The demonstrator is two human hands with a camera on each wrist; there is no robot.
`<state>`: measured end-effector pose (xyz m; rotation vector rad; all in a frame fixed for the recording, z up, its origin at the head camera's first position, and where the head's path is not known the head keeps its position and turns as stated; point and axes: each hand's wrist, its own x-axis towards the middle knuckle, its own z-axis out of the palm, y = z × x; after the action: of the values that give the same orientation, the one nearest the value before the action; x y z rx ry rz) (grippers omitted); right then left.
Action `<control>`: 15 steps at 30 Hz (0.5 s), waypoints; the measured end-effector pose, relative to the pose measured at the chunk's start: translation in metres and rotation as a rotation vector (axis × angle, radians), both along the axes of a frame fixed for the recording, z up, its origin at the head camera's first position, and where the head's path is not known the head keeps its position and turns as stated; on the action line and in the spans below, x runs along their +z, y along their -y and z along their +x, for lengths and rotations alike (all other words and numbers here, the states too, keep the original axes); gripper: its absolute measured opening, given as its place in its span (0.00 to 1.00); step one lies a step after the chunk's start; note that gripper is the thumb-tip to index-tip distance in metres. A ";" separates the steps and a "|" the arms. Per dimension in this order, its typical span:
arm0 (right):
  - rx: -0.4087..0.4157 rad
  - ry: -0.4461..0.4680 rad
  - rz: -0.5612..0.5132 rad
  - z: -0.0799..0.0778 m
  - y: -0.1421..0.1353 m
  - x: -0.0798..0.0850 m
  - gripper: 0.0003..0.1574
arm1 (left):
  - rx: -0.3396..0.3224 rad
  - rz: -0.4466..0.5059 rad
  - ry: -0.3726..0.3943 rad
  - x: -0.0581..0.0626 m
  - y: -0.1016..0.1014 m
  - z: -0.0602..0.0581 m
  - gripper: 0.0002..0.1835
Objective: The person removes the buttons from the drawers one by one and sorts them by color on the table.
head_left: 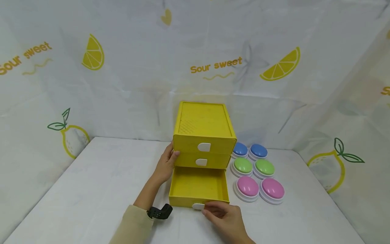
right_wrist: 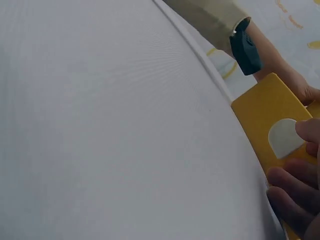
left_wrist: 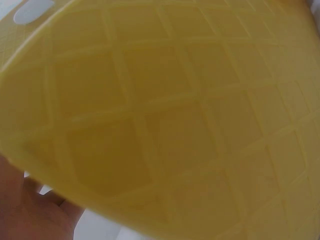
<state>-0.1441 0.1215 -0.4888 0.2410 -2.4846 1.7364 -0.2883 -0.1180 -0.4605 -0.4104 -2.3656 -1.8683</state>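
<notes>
A yellow drawer cabinet [head_left: 204, 122] with three stacked drawers and white handles stands on the white table. Its bottom drawer [head_left: 179, 202] is pulled out, and the inside that shows is bare. My left hand [head_left: 166, 166] rests against the cabinet's left side, thumb by the front edge of the middle drawer. In the left wrist view the lattice-patterned side wall [left_wrist: 165, 115] fills most of the picture. My right hand [head_left: 228, 218] pinches the white handle [head_left: 198, 206] of the bottom drawer; in the right wrist view its thumb lies on that handle [right_wrist: 285, 137], the other fingers curled beside it.
Right of the cabinet are several round push buttons on white bases, in pairs: blue [head_left: 258, 150], green [head_left: 264, 167] and pink [head_left: 273, 188]. A white cloth [head_left: 131, 74] with lemon prints hangs behind. A black band [head_left: 159, 212] is on the left wrist.
</notes>
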 end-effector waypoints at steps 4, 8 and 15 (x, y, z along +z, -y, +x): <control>-0.058 -0.055 0.009 -0.002 0.008 -0.002 0.08 | -0.004 -0.006 -0.002 0.001 0.000 0.001 0.32; -0.101 -0.125 0.032 -0.006 0.014 -0.002 0.09 | -0.010 -0.008 0.004 0.001 0.000 0.000 0.32; -0.136 -0.135 0.039 -0.019 0.016 -0.005 0.09 | -0.003 -0.012 0.005 0.001 0.000 0.001 0.32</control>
<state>-0.1627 0.1056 -0.4942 0.1816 -2.3812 1.5659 -0.2876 -0.1176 -0.4595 -0.4110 -2.3821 -1.8594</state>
